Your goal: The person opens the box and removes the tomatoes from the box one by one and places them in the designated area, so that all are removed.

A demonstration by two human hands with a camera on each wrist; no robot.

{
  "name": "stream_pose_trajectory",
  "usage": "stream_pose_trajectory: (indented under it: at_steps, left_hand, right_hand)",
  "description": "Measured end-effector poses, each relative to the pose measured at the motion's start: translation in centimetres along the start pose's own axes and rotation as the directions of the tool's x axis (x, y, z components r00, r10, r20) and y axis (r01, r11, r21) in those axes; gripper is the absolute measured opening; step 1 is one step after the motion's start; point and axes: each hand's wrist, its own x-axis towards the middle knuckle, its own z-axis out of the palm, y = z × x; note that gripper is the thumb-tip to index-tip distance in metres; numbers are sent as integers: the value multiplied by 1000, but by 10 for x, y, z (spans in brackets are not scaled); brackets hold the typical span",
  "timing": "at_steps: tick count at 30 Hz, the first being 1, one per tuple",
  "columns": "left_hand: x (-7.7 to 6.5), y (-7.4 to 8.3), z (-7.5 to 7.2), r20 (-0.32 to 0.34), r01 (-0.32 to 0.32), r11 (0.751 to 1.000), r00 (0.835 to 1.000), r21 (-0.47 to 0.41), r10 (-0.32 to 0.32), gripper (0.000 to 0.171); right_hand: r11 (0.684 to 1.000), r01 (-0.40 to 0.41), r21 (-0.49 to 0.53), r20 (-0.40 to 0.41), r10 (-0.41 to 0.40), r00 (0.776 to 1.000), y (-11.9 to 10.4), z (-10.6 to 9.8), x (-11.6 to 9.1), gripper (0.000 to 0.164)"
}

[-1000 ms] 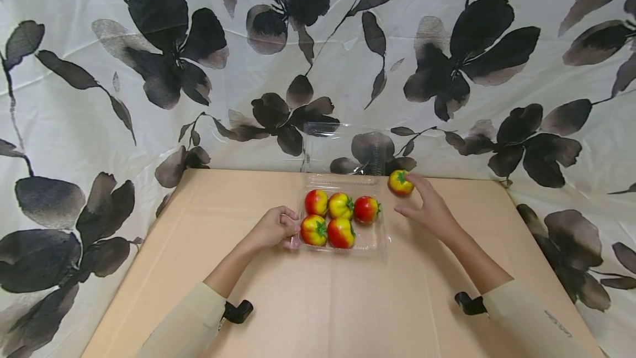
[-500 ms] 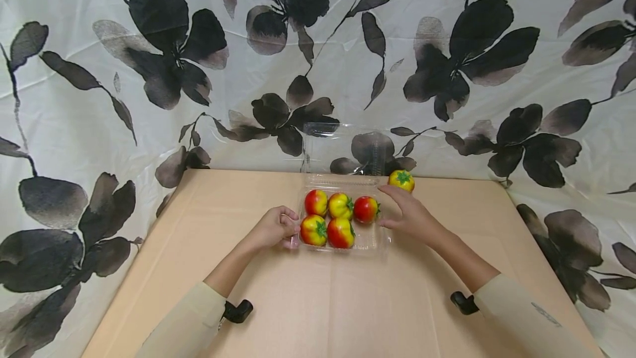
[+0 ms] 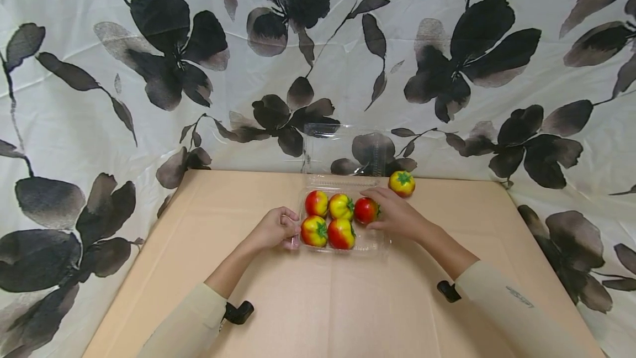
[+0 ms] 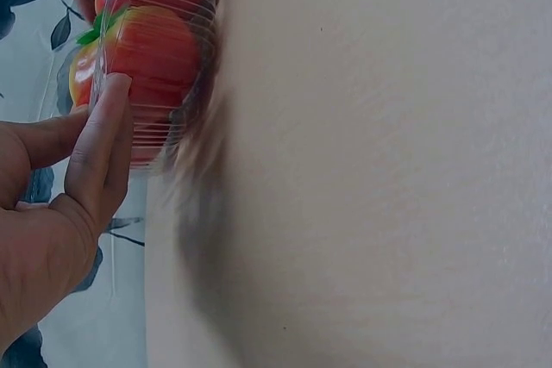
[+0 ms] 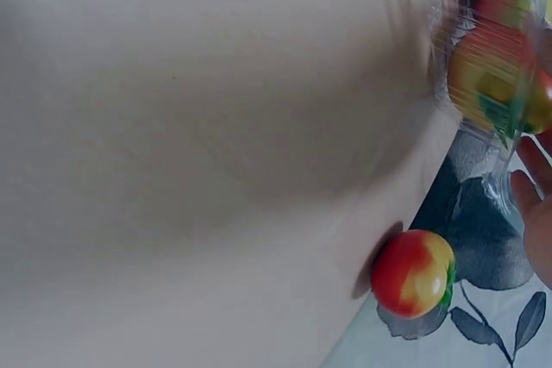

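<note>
A clear plastic clamshell container [image 3: 370,242] holds several small, glossy red-and-yellow bell peppers [image 3: 340,233] with green tops. My left hand [image 3: 275,228] pinches the container's left rim between thumb and fingers, as the left wrist view also shows. My right hand [image 3: 397,214] reaches over the right side, thumb and fingers spread around a mostly red bell pepper [image 3: 366,210] in the upper right spot. In the right wrist view only some fingers [image 5: 530,165] show, close to the container wall. Another bell pepper [image 3: 401,183] lies outside, behind the right hand.
The container's clear lid [image 3: 343,151] stands raised at the back, against a white cloth [image 3: 367,82] with dark flowers. A tan tabletop [image 3: 328,303] spreads in front. Black wrist cameras [image 3: 238,312] sit at both sleeves.
My right hand has moved left, away from the bell pepper outside the container, to the red one inside. My left hand keeps its hold on the rim.
</note>
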Motion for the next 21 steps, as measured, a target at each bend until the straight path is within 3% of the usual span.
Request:
stream_pose_trajectory:
  at_steps: [11, 21]
  left_hand:
    - [-1, -1, 0, 9, -12, 1000, 1000, -4, 12, 27]
    - [0, -2, 0, 8, -11, 1000, 1000, -10, 11, 28]
  right_hand:
    - [995, -63, -76, 11, 64, 998, -1, 11, 5, 88]
    - [992, -46, -114, -18, 44, 999, -2, 15, 8, 79]
